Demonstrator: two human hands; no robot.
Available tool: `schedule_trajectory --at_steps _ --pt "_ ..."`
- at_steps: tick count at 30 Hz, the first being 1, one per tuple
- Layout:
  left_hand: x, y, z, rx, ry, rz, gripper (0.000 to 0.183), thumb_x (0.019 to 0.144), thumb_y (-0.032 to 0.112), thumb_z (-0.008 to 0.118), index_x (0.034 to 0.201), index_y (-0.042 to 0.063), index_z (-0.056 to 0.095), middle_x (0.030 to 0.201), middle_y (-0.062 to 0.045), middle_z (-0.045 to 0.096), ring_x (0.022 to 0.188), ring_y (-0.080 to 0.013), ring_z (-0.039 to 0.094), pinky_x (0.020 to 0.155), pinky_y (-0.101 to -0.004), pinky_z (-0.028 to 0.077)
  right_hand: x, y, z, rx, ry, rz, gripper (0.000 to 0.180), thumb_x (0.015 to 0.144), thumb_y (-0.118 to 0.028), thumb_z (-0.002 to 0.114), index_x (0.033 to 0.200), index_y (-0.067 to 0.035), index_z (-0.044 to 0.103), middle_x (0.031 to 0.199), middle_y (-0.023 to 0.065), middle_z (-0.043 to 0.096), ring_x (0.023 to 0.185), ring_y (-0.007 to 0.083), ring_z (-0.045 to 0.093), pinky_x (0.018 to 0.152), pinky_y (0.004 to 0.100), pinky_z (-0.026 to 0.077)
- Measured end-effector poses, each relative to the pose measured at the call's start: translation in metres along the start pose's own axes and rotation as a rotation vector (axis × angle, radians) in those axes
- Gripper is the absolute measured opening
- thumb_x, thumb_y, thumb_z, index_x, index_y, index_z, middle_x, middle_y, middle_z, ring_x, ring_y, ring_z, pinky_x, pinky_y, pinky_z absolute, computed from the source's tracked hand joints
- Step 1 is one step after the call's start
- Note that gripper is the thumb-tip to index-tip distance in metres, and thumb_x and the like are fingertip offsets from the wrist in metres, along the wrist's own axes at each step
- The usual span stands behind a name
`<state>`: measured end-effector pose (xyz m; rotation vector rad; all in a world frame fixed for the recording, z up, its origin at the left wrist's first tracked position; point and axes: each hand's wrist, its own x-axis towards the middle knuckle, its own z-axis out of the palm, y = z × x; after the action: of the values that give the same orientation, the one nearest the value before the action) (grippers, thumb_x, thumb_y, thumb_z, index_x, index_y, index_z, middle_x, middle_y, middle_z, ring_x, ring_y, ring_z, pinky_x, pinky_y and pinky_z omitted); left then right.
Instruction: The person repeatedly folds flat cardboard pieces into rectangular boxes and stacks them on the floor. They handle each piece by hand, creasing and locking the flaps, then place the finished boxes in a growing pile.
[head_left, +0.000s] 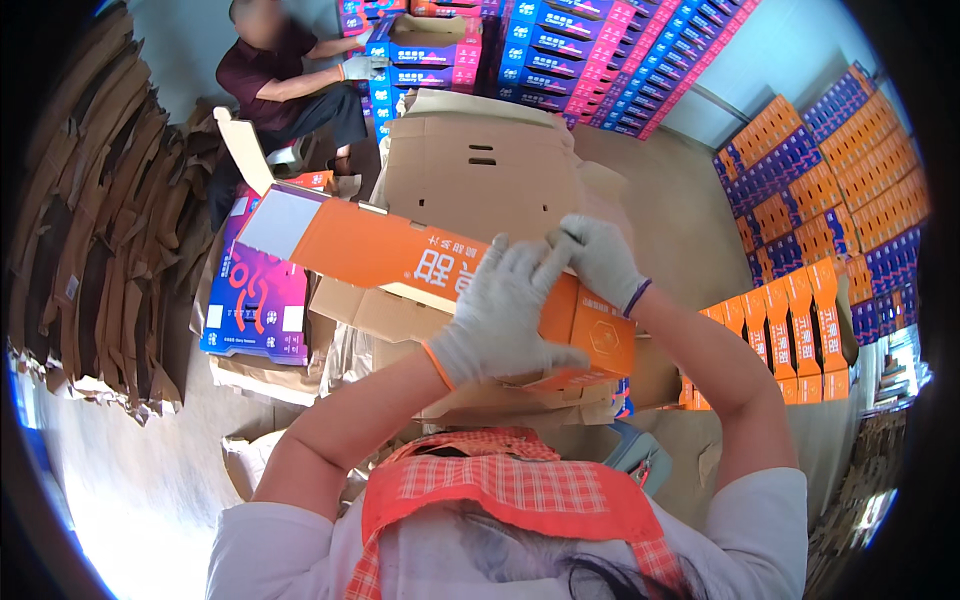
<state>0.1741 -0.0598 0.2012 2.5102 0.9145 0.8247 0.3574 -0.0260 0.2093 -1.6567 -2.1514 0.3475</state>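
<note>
An orange printed cardboard box (360, 244), partly folded, lies across a stack of brown cardboard (480, 180) in front of me. Its right end stands up as a folded corner, while the left end stretches out flat with a raised pale flap (246, 154). My left hand (510, 311), in a white knit glove, presses on the box's near side with fingers spread. At the far edge of the same box, my right hand (596, 259), gloved too, has its fingers bent around the cardboard. The two hands' fingertips are close together and partly hide the box's wall.
Purple and blue printed cardboard sheets (259, 300) lie at the left, beside tall stacks of brown cardboard (90, 225). Orange boxes (799, 322) stand in a row at the right. A seated co-worker (281, 82) touches a stack of blue and pink boxes (427, 56) at the far side.
</note>
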Motion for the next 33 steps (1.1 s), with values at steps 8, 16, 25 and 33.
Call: schedule_trajectory --at_steps 8,16,25,33 --pt "-0.04 -0.047 -0.021 -0.304 0.0 0.242 0.069 0.073 0.024 0.078 0.131 0.002 0.05 0.127 -0.015 0.057 0.108 -0.034 0.058 0.1 -0.0424 0.043 -0.022 -0.034 -0.017 0.014 -0.091 -0.139 0.073 0.068 -0.025 0.074 0.133 -0.006 0.049 0.13 0.0173 0.055 0.118 0.0325 0.054 0.099 0.0402 0.044" --pt "-0.158 -0.039 -0.06 0.192 -0.036 0.166 0.135 0.055 0.062 0.082 0.153 0.009 0.006 0.154 -0.03 0.012 0.142 -0.0471 0.016 0.111 -0.0626 0.018 -0.063 0.107 -0.002 1.394 -0.015 0.757 0.045 0.078 -0.022 0.068 0.118 -0.003 0.062 0.109 0.0096 0.067 0.095 0.0215 0.064 0.082 0.0386 0.053" --pt "-0.026 0.032 0.045 -0.024 0.052 0.338 0.082 0.073 0.045 0.074 0.131 -0.005 0.048 0.134 -0.028 0.047 0.118 -0.0457 0.049 0.101 -0.05 0.041 -0.098 0.099 0.063 0.75 0.436 0.666 0.025 0.096 -0.022 0.047 0.105 -0.005 0.063 0.089 0.009 0.066 0.081 0.0181 0.063 0.071 0.0336 0.05" --pt "-0.023 0.036 0.094 -0.303 0.437 0.194 0.118 0.057 0.052 0.083 0.142 -0.008 0.029 0.142 -0.036 0.032 0.124 -0.0508 0.042 0.103 -0.0561 0.035 -0.113 0.005 -0.029 0.171 0.309 -0.108 0.02 0.08 -0.015 0.068 0.095 -0.005 0.058 0.088 0.0109 0.06 0.073 0.0227 0.057 0.065 0.032 0.047"
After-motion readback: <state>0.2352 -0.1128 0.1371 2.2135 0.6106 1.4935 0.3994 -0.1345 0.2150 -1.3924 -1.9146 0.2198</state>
